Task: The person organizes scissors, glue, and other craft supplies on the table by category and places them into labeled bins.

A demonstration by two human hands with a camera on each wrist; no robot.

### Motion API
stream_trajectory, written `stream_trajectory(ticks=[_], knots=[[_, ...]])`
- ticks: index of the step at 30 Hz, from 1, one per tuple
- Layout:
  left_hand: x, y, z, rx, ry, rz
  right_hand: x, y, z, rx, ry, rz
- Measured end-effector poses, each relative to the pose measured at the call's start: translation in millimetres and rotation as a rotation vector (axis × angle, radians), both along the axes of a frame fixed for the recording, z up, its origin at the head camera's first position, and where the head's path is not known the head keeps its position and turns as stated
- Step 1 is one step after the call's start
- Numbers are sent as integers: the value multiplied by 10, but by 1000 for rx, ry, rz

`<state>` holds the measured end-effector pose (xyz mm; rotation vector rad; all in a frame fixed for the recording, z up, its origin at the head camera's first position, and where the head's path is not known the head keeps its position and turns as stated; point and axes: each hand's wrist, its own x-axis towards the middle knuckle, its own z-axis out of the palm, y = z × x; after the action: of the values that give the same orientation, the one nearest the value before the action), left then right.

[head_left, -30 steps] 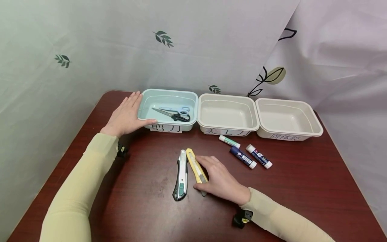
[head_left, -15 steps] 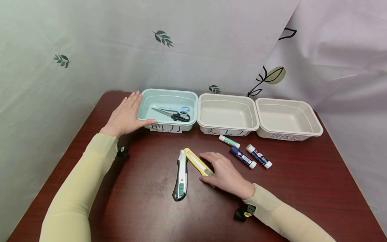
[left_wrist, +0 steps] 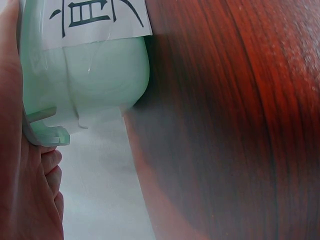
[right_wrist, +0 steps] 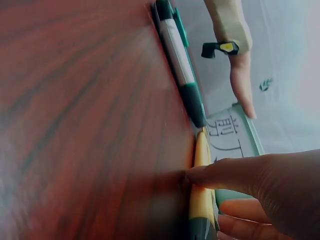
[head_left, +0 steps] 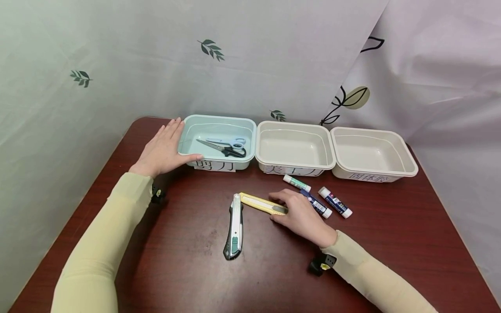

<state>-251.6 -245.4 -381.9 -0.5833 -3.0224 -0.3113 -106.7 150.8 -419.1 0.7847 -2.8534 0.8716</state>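
My right hand (head_left: 299, 216) pinches the rear end of a yellow box cutter (head_left: 258, 202), which lies nearly crosswise on the table. In the right wrist view the thumb (right_wrist: 225, 174) presses along the yellow body. Touching or nearly touching the cutter's far tip is a silver-and-black box cutter (head_left: 235, 228) with a green slider. My left hand (head_left: 162, 150) rests with straight fingers along the left rim of the light blue bin (head_left: 245, 164), thumb over its front edge. Black-handled scissors (head_left: 231, 151) and light blue scissors (head_left: 238, 143) lie inside that bin.
Two beige bins, a middle one (head_left: 295, 165) and a right one (head_left: 391, 174), stand in line with the blue bin, all labelled. Beyond my right hand lie a green glue stick (head_left: 297, 183), a dark blue one (head_left: 318, 205) and a white-ended one (head_left: 335, 202). A curtain hangs behind.
My right hand has moved right and away from me, swinging the yellow box cutter's rear end round toward crosswise. Its tip stays by the silver one. My left hand has not moved.
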Motion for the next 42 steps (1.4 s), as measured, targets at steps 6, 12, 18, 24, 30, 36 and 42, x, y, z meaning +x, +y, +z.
stream_trajectory(ticks=[6,12,18,24,30,36,42], knots=[[4,5,3,1,-2,2,-51,70,2,15,17,-4],[11,10,3,1,0,4,-79,128,15,55,52,14],[15,9,1,6,2,5,-112,178,54,98,48,28],[19,6,0,5,-1,5,-129,206,74,126,47,49],[22,5,1,3,-2,5,-122,208,86,143,40,57],[17,7,0,1,1,3,-115,221,89,134,48,68],[8,7,2,-2,3,1,-109,239,94,138,48,55]])
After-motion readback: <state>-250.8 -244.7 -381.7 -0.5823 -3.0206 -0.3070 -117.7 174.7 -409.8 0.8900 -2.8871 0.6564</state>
